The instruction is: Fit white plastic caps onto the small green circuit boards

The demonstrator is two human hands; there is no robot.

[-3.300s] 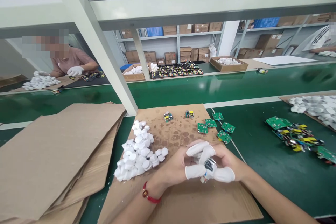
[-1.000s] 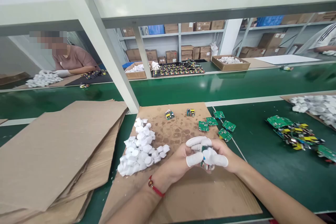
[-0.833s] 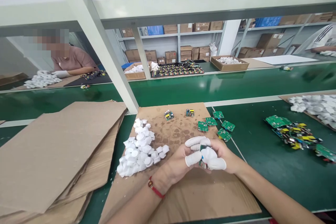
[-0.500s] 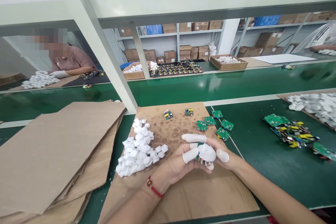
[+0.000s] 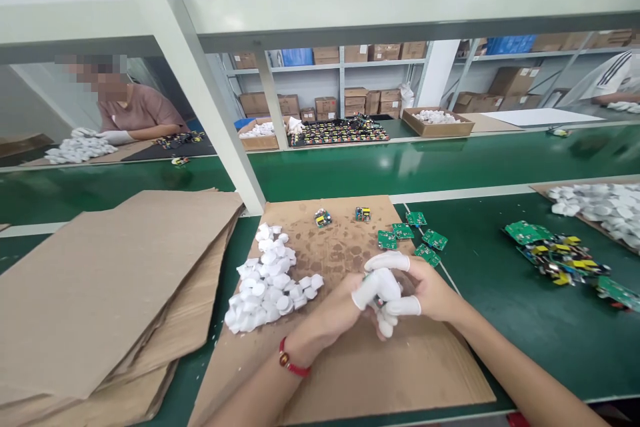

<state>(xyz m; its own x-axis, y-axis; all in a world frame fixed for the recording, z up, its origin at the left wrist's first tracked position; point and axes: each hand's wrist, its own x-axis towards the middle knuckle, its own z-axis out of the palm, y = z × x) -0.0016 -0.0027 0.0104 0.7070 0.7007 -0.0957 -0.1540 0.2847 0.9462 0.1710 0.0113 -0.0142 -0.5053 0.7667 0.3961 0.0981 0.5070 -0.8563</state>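
Note:
My left hand (image 5: 327,317) and my right hand (image 5: 430,290) meet over a brown cardboard sheet (image 5: 350,237), their fingertips in white finger cots. Between them they pinch a small circuit board (image 5: 379,301), mostly hidden by my fingers. A heap of white round plastic caps (image 5: 270,280) lies just left of my left hand. Several green circuit boards (image 5: 413,233) lie just beyond my right fingers. Two small assembled modules (image 5: 343,215) sit at the sheet's far edge.
Stacked cardboard sheets (image 5: 100,280) lie to my left on the green bench (image 5: 475,347). To the right are a heap of assembled boards (image 5: 555,257) and a tray of white caps (image 5: 595,203). A white steel frame (image 5: 350,13) spans the bench, with a co-worker (image 5: 135,110) beyond.
My fingers have shifted around the small board, and more of it is now covered. My hands sit slightly higher and further left. The board stays held between them.

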